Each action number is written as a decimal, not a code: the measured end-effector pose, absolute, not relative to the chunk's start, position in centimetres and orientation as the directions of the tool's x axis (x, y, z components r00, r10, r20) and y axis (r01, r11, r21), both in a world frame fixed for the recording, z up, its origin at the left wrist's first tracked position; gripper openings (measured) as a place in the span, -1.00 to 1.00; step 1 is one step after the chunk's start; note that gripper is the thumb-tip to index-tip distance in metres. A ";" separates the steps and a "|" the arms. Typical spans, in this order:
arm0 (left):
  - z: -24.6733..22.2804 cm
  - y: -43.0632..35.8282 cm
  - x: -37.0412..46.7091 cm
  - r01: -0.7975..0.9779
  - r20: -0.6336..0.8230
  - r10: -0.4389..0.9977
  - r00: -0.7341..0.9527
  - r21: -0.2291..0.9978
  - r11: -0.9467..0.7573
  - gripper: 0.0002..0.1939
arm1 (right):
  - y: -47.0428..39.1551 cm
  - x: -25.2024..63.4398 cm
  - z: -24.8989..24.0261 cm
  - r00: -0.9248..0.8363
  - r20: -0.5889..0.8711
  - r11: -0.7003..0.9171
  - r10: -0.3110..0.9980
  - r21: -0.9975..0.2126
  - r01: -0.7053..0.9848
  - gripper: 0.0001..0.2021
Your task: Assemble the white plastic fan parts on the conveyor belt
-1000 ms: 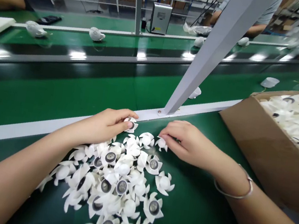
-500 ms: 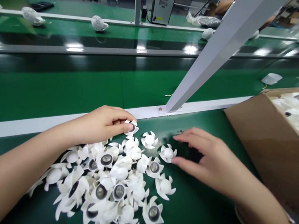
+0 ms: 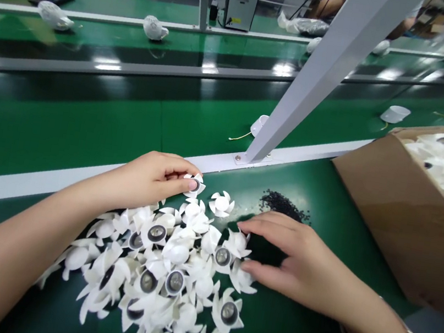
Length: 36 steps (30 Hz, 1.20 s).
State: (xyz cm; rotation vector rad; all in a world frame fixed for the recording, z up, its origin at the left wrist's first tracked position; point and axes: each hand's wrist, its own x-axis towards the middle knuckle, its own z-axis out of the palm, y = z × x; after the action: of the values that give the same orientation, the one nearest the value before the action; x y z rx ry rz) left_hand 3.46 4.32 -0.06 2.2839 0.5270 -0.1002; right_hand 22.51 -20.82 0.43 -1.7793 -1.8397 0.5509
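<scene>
My left hand (image 3: 161, 180) pinches a small white fan impeller (image 3: 194, 186) between thumb and fingers, at the far edge of the pile. Below it spreads a heap of white fan impellers (image 3: 179, 252), several turned with their dark-ringed hubs up. My right hand (image 3: 276, 247) is open at the heap's right side, thumb and fingers apart around a few impellers (image 3: 236, 244); whether it touches them I cannot tell. One impeller (image 3: 221, 204) lies by itself between the two hands. Just beyond my right hand is a small pile of tiny black parts (image 3: 285, 205).
A cardboard box (image 3: 390, 214) full of impellers stands at the right. A slanted grey post (image 3: 310, 79) rises from the white rail (image 3: 218, 162). Past it, a green conveyor (image 3: 106, 127) carries white cups with wires (image 3: 259, 125). Wrapped items (image 3: 156, 28) sit on the far line, near other people's arms.
My right hand has moved down and left to the heap, pushing an impeller against it and uncovering the black parts. A white cup has appeared behind the post. My left hand keeps its impeller.
</scene>
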 end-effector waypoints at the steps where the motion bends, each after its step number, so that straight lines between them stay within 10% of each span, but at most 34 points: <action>1: 0.0 4.3 3.5 0.410 -0.232 0.351 0.907 0.676 -0.612 -0.59 | -21.1 22.9 0.5 0.026 0.090 0.036 0.996 -0.624 0.781 -0.67; 6: 0.0 4.1 3.5 0.451 -0.227 0.409 0.884 0.646 -0.616 -0.57 | -21.2 25.4 0.1 0.226 0.246 -0.088 0.943 -0.471 0.878 -0.93; 23: -0.4 4.2 3.4 0.430 -0.195 0.444 0.875 0.733 -0.527 -0.68 | -17.1 25.0 0.5 -0.226 -0.004 0.221 0.974 0.220 0.950 -0.78; 31: -0.6 4.5 3.0 0.417 -0.223 0.427 0.876 0.795 -0.440 -0.59 | -16.8 24.5 0.2 -0.225 -0.022 0.220 0.974 0.304 0.927 -0.80; 36: -0.6 4.6 2.8 0.415 -0.270 0.384 0.883 0.830 -0.371 -0.50 | -14.8 25.4 0.6 -0.174 -0.045 0.176 0.984 0.038 0.984 -0.86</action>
State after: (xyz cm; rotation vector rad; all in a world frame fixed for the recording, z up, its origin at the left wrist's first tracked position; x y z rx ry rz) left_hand 2.76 4.61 -0.61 1.9971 0.5824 -0.0367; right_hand 25.41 -14.83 0.60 -2.0551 -2.4531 -0.0009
